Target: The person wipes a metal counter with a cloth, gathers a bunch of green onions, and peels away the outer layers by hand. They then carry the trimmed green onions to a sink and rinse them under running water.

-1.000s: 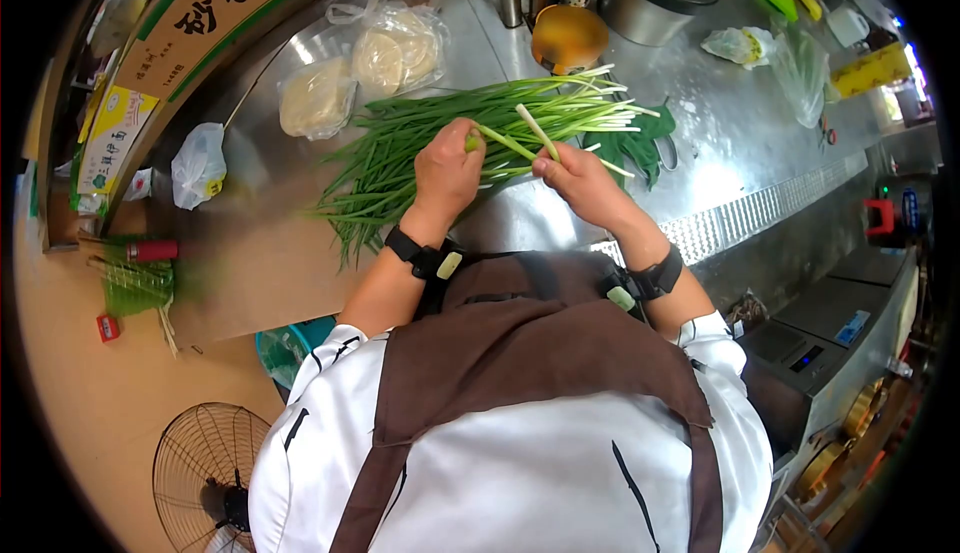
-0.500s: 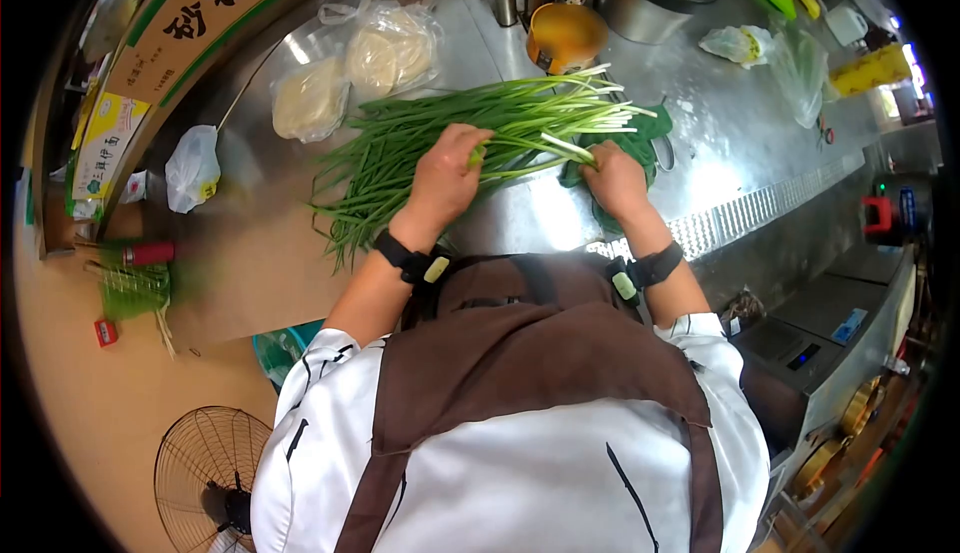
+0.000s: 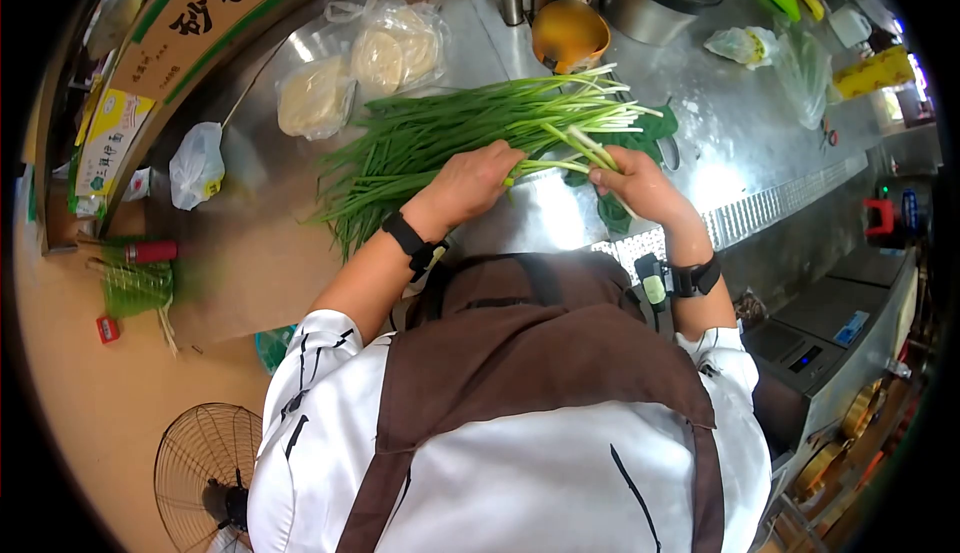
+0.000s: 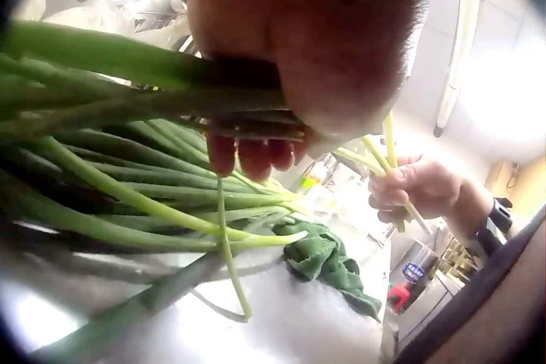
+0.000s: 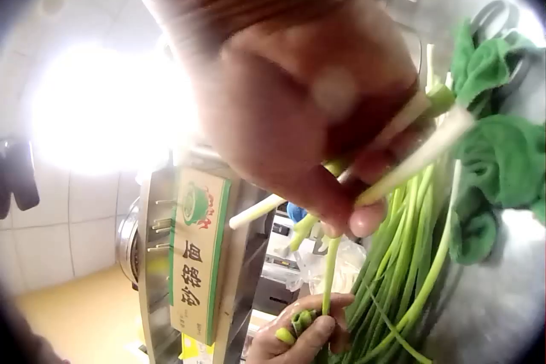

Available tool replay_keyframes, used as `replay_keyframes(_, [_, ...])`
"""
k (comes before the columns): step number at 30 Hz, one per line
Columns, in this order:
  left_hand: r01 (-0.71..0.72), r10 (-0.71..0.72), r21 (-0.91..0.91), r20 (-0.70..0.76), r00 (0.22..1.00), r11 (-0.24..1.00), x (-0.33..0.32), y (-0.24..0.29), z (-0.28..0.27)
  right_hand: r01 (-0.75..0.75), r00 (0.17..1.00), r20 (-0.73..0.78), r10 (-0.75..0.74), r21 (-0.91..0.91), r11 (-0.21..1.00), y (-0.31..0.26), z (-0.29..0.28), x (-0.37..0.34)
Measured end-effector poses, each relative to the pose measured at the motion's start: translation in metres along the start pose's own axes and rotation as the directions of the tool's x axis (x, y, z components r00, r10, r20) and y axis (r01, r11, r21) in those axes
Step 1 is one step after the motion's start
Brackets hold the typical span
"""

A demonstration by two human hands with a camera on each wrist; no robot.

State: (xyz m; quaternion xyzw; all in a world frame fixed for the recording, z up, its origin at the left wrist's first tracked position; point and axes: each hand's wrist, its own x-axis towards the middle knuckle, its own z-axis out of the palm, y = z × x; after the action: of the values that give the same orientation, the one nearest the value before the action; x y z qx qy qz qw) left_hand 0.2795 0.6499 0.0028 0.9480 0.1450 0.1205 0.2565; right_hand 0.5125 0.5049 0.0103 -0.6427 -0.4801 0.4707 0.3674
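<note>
Scallions (image 3: pixel 420 131) look long, slender and green, paling to white ends.

blurred container contents (image 3: pixel 568 33), carton (image 3: pixel 215 18) cut off

Left hand (image 4: pixel 316 40), gripping green stalks (image 4: pixel 145 108); right hand (image 4: pixel 426 189), pinching pale stalk ends (image 4: pixel 384 155); green cloth (image 4: pixel 320 257).

Cardboard carton (image 5: pixel 200 253): large characters read "砂锅面". Yellow-and-white panel (image 3: pixel 114 143) at carton's end: appears to read "三鲜伊面"; small print illegible.
</note>
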Motion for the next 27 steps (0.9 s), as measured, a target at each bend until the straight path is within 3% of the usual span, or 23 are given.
replay_keyframes(2, [0.012,-0.012,0.028,0.001,1.000,1.000,-0.001,0.003,-0.001,0.005,1.000,0.013,-0.005,-0.033,0.999,0.000,0.004,-0.001])
replay_keyframes(4, [0.022,-0.022,0.056,0.000,1.000,0.998,-0.002,0.003,-0.001,0.084,0.992,-0.063,-0.111,-0.337,0.938,-0.005,0.012,-0.001])
replay_keyframes(5, [0.015,-0.013,0.053,-0.037,0.999,0.998,-0.003,0.001,0.000,0.084,0.992,-0.061,-0.110,-0.336,0.938,-0.007,0.016,0.000])
replay_keyframes(7, [0.011,-0.007,0.050,-0.074,0.997,0.999,-0.004,-0.005,0.004,-0.018,1.000,-0.008,0.017,-0.140,0.990,-0.010,0.022,0.001])
replay_keyframes(9, [0.151,-0.111,0.082,-0.368,0.923,0.985,-0.003,-0.016,0.011,-0.032,0.999,0.015,0.033,-0.039,0.999,-0.009,0.029,0.000])
replay_keyframes(10, [0.386,-0.414,-0.151,-0.395,0.820,0.910,0.000,-0.019,-0.002,-0.049,0.998,0.038,0.047,0.064,0.997,-0.007,0.033,-0.002])
replay_keyframes(11, [0.567,-0.678,-0.375,-0.346,0.649,0.733,0.001,-0.028,-0.019,-0.051,0.998,0.036,0.049,0.067,0.996,-0.001,0.034,-0.005])
replay_keyframes(12, [0.505,-0.581,-0.291,-0.468,0.666,0.813,-0.001,-0.040,-0.028,-0.139,0.990,0.019,0.138,0.246,0.959,0.005,0.032,-0.008])
replay_keyframes(13, [0.505,-0.583,-0.295,-0.470,0.663,0.811,-0.003,-0.042,-0.024,-0.218,0.973,0.024,0.229,0.411,0.885,0.009,0.028,-0.010])
replay_keyframes(15, [0.201,-0.202,-0.041,-0.361,0.910,0.979,-0.013,-0.032,-0.015,-0.221,0.966,-0.027,0.257,0.433,0.874,0.012,0.025,-0.008])
replay_keyframes(17, [0.065,-0.062,0.034,-0.069,0.996,0.997,-0.018,-0.012,0.003,0.048,0.962,-0.273,-0.012,0.126,0.991,0.017,0.028,0.003])
replay_keyframes(19, [-0.014,0.007,0.064,0.108,0.994,0.998,-0.017,-0.008,0.026,0.035,0.953,-0.301,-0.026,0.027,0.999,0.027,0.032,0.014])
replay_keyframes(21, [-0.055,0.039,0.129,0.123,0.992,0.990,-0.017,-0.011,0.044,0.212,0.898,-0.281,-0.337,-0.396,0.894,0.030,0.041,0.022])
replay_keyframes(23, [-0.061,0.040,0.154,0.135,0.990,0.986,-0.020,-0.017,0.053,0.173,0.915,-0.266,-0.303,-0.419,0.891,0.035,0.048,0.028])
replay_keyframes(25, [-0.059,0.032,0.187,0.143,0.989,0.981,-0.023,-0.017,0.050,0.086,0.930,-0.245,-0.273,-0.576,0.813,0.037,0.051,0.033])
replay_keyframes(27, [-0.058,0.061,0.093,-0.029,0.998,0.994,-0.025,-0.016,0.043,0.115,0.924,-0.212,-0.318,-0.639,0.761,0.041,0.051,0.037])
